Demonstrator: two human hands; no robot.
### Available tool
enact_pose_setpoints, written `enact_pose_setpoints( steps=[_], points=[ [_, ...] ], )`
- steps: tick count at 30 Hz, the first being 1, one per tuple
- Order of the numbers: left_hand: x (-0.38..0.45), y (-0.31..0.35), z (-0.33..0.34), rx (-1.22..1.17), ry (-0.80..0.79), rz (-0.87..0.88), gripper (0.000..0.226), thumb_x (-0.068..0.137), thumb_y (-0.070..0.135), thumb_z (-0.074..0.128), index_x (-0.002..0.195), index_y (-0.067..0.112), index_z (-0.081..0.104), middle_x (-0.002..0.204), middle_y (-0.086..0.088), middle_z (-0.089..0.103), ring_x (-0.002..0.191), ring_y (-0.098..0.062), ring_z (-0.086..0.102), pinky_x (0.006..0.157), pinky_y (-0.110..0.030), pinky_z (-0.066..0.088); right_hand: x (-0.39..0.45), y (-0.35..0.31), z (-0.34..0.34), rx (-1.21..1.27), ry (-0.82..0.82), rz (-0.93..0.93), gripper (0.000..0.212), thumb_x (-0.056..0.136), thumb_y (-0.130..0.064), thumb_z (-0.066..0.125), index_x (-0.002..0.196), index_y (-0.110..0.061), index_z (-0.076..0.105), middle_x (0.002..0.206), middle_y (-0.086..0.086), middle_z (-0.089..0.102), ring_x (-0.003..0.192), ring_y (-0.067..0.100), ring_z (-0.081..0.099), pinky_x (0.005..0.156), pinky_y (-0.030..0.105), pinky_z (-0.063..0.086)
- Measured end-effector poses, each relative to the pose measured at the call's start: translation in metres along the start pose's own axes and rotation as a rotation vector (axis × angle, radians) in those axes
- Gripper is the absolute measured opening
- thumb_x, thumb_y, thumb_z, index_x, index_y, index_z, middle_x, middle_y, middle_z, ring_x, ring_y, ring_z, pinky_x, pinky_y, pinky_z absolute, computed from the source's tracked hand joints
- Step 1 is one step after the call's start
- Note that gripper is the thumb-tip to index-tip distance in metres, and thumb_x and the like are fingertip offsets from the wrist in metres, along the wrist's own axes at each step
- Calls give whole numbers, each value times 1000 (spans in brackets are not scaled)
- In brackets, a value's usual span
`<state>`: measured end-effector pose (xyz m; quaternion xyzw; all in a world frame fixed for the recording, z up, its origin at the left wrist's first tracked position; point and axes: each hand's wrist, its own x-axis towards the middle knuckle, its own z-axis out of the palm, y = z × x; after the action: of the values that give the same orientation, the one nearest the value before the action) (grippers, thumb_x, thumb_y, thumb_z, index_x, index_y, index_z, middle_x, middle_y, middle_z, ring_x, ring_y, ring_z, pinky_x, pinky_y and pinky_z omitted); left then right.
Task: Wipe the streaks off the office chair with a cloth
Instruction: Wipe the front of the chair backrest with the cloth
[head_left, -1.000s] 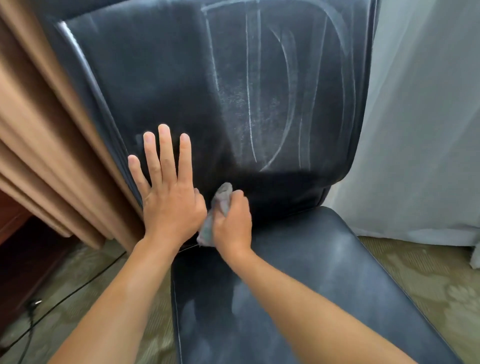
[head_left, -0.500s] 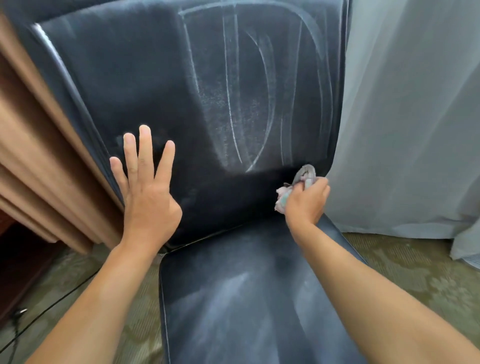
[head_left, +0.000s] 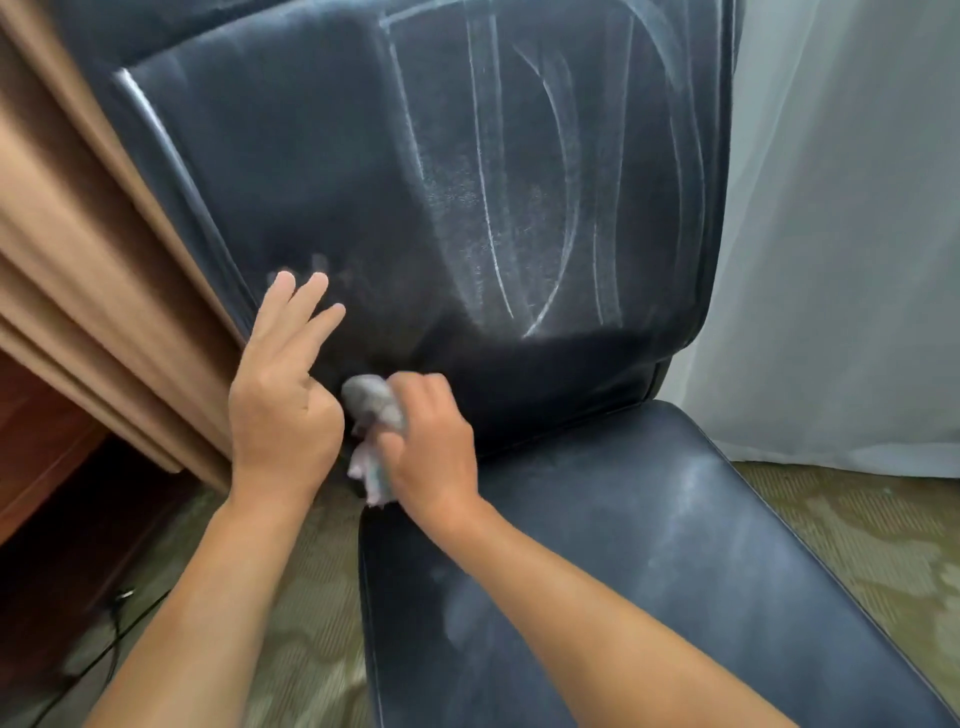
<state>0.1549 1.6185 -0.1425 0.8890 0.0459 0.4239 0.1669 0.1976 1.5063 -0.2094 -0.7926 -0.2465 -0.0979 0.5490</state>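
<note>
Office chair (head_left: 545, 260) in dark leather fills most of the view, its backrest upright and its seat (head_left: 649, 571) running toward the viewer. Pale chalky streaks (head_left: 519, 208) run in long lines and curves over the right half of the backrest; the left half and the low band just above the seat look mostly dark. The seat carries a faint whitish haze.

A person's right hand (head_left: 434, 452) is curled round a bunched grey cloth (head_left: 371, 405) and presses it against the bottom left of the backrest, close to the seam with the seat. A paler tail of cloth hangs below the fist. The left hand (head_left: 283, 400) lies just beside it, fingers straight and spread, flat against the backrest and holding nothing.

Tan curtains (head_left: 78, 260) hang to the left, a sheer white curtain (head_left: 857, 260) to the right, over patterned carpet (head_left: 291, 623).

Judging by this, the wiping is under way along the lower backrest, with most of the work left. The next move calls for taking the cloth up and right onto the streaked area while the flat hand steadies the chair.
</note>
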Motion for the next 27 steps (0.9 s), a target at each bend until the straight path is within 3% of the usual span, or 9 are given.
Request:
enact_pose_setpoints(
  steps=[2, 4, 7, 10, 12, 16, 20, 24, 27],
  points=[
    [0, 0, -4, -8, 22, -6, 76, 70, -27, 31, 132, -3, 67, 152, -7, 55, 155, -21, 34, 127, -27, 25, 21, 1, -17, 15, 237, 38, 17, 93, -21, 52, 110, -21, 57, 111, -6, 49, 84, 21, 61, 73, 44, 55],
    [-1, 2, -3, -17, 8, -10, 75, 72, -26, 31, 132, -2, 68, 152, -5, 55, 155, -18, 32, 127, -24, 23, 34, 3, -16, -35, 357, -69, 21, 96, -23, 52, 116, -19, 57, 114, -6, 49, 82, 20, 62, 67, 38, 55],
    [-1, 4, -1, -26, -2, -38, 71, 75, -26, 33, 132, -2, 68, 152, -2, 54, 156, -16, 30, 128, -29, 23, 4, 23, 22, -209, 94, -219, 32, 89, -19, 53, 120, -14, 57, 120, 2, 50, 81, 24, 59, 61, 37, 53],
    [-3, 3, 4, 33, 0, -19, 66, 81, -28, 38, 134, -2, 66, 157, -5, 51, 158, -23, 25, 131, -40, 18, -54, 85, 53, -391, -251, -111, 23, 90, -32, 44, 103, -22, 60, 109, 2, 60, 85, 27, 62, 77, 49, 56],
    [-9, 8, 14, 189, -27, 41, 64, 82, -26, 43, 139, -4, 61, 164, -13, 40, 160, -32, 18, 132, -47, 11, -65, 108, 49, -442, -291, -49, 24, 91, -36, 44, 99, -27, 65, 98, 0, 64, 83, 24, 63, 80, 49, 56],
    [-20, 28, 45, 527, -88, 81, 75, 85, -14, 51, 157, -11, 28, 171, -28, 11, 160, -43, 4, 131, -53, 9, -24, 85, 12, -438, -181, -33, 17, 91, -21, 62, 106, -22, 67, 102, -5, 54, 70, 19, 56, 59, 38, 51],
    [-25, 42, 74, 676, -183, 137, 81, 93, 2, 46, 162, -8, 7, 173, -25, -2, 161, -41, -1, 129, -59, 10, 5, 81, -53, -552, -202, -4, 17, 92, -31, 62, 108, -26, 68, 101, -6, 56, 75, 22, 60, 65, 41, 54],
    [-31, 45, 95, 735, -266, 154, 98, 93, 24, 60, 164, -3, -2, 173, -21, -11, 161, -39, -6, 126, -65, 6, 34, 103, -144, -515, 87, 263, 17, 94, -28, 57, 110, -25, 62, 110, -4, 57, 90, 27, 61, 75, 38, 48],
    [-29, 44, 101, 695, -273, 120, 110, 90, 35, 72, 164, -1, -1, 173, -20, -9, 161, -39, -5, 124, -65, 0, 55, 115, -225, -451, 559, 488, 20, 96, -25, 58, 115, -19, 57, 120, 6, 55, 96, 36, 60, 78, 37, 40]
  ],
)
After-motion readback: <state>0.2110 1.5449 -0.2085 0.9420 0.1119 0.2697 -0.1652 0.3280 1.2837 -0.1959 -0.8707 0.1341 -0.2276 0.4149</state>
